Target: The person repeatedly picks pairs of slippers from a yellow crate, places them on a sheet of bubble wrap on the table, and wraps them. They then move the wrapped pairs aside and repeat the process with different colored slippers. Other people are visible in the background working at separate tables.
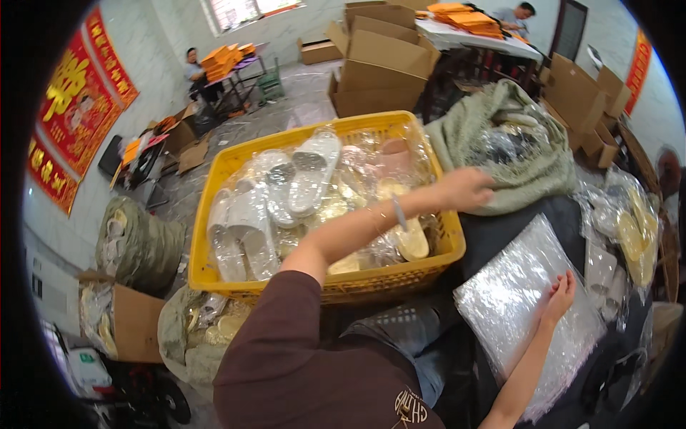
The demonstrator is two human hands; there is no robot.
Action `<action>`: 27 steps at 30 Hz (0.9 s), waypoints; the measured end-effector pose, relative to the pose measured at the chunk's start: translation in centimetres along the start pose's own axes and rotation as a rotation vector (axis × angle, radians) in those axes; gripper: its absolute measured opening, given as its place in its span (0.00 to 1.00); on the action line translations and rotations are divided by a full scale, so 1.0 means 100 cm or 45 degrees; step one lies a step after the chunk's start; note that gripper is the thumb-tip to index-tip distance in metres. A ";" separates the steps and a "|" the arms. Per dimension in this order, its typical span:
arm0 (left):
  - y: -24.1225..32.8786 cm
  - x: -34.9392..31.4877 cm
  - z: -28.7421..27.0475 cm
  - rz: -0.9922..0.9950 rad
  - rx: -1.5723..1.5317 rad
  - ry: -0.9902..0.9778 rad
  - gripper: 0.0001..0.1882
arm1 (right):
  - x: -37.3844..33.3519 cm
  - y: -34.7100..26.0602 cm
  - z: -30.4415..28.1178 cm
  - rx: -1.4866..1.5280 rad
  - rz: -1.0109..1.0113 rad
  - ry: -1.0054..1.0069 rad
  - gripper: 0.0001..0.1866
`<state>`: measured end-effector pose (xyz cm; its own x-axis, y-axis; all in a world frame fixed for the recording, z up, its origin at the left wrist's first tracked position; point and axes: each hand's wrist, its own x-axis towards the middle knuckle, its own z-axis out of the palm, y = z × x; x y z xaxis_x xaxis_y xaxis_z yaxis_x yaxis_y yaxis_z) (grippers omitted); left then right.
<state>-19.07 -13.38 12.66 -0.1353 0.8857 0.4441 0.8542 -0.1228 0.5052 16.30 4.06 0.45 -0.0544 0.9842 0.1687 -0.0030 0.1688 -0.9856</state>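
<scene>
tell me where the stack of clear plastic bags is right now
In the head view the stack of clear plastic bags lies low on the right, on the dark surface right of the yellow basket, with the right hand resting on it.

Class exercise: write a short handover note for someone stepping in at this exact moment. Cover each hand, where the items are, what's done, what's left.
Left hand: reaching across the yellow crate onto the grey-green sack, fingers closed; what it grips is unclear.
Right hand: open, resting flat on the stack of clear plastic bags.
Done: crate is heaped with bagged slippers.
Left: sack still holds more items.
</scene>
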 end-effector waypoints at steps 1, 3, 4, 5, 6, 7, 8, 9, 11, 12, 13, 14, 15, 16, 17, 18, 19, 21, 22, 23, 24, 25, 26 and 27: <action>-0.031 -0.009 -0.027 -0.140 -0.003 0.080 0.22 | 0.001 0.000 0.001 -0.015 0.000 -0.009 0.14; -0.062 -0.036 -0.090 -0.367 0.299 0.229 0.24 | 0.003 0.004 -0.008 -0.003 0.026 -0.013 0.14; -0.104 -0.061 -0.109 -0.425 0.463 0.364 0.25 | 0.005 0.006 -0.004 -0.006 0.023 -0.050 0.14; -0.130 -0.084 -0.130 -0.605 0.558 0.408 0.26 | 0.008 0.008 -0.004 -0.019 0.021 -0.066 0.14; -0.148 -0.106 -0.149 -0.774 0.640 0.447 0.26 | 0.008 0.010 -0.007 -0.037 0.016 -0.066 0.14; -0.157 -0.126 -0.165 -0.890 0.715 0.423 0.27 | 0.007 0.009 -0.010 -0.058 0.013 -0.066 0.14; -0.164 -0.144 -0.181 -1.002 0.789 0.400 0.28 | 0.006 0.007 -0.011 -0.075 0.008 -0.062 0.14; -0.178 -0.162 -0.191 -1.088 0.829 0.540 0.24 | 0.006 0.007 -0.011 -0.094 0.003 -0.063 0.14; -0.215 -0.191 -0.207 -1.325 0.719 0.702 0.23 | 0.008 0.011 -0.015 -0.104 -0.015 -0.081 0.14; -0.238 -0.204 -0.216 -1.483 0.569 0.720 0.25 | 0.007 0.009 -0.016 -0.135 -0.027 -0.085 0.15; -0.263 -0.221 -0.226 -1.391 0.657 0.499 0.26 | 0.008 0.008 -0.015 -0.162 -0.038 -0.097 0.15; -0.289 -0.243 -0.236 -1.306 0.747 0.278 0.26 | 0.008 0.008 -0.012 -0.167 -0.037 -0.107 0.15; -0.311 -0.266 -0.245 -1.230 0.842 0.060 0.27 | 0.010 0.011 -0.007 -0.163 -0.031 -0.133 0.15; -0.327 -0.290 -0.259 -1.288 0.947 -0.074 0.27 | 0.014 0.015 0.007 -0.138 -0.023 -0.183 0.15; -0.333 -0.284 -0.259 -1.289 0.809 -0.078 0.28 | 0.012 0.014 0.006 -0.139 -0.018 -0.165 0.15; -0.334 -0.281 -0.259 -1.293 0.670 -0.081 0.29 | 0.010 0.012 0.005 -0.141 -0.012 -0.152 0.15; -0.328 -0.265 -0.256 -1.274 0.525 -0.085 0.30 | 0.008 0.008 0.001 -0.147 -0.016 -0.121 0.15; -0.294 -0.219 -0.245 -1.551 0.166 -0.157 0.32 | 0.005 0.004 -0.017 -0.193 -0.038 -0.060 0.15; -0.270 -0.204 -0.247 -1.701 -0.010 -0.191 0.33 | 0.005 0.008 -0.024 -0.218 -0.050 -0.055 0.15; -0.261 -0.209 -0.255 -1.723 0.020 -0.223 0.34 | 0.010 0.013 -0.021 -0.233 -0.054 -0.092 0.15; -0.258 -0.210 -0.261 -1.736 0.045 -0.264 0.35 | 0.011 0.014 -0.017 -0.237 -0.053 -0.107 0.15; -0.255 -0.212 -0.265 -1.746 0.067 -0.308 0.36 | 0.012 0.014 -0.014 -0.243 -0.052 -0.119 0.15; -0.252 -0.215 -0.268 -1.643 0.029 -0.249 0.37 | 0.012 0.014 -0.012 -0.251 -0.053 -0.127 0.14; -0.252 -0.217 -0.270 -1.534 -0.006 -0.192 0.37 | 0.011 0.013 -0.011 -0.268 -0.054 -0.127 0.14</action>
<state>-51.18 -41.62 10.30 -0.7814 0.4768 -0.4027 0.2194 0.8139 0.5380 17.31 5.41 -0.61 -0.1569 0.9675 0.1985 0.2005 0.2280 -0.9528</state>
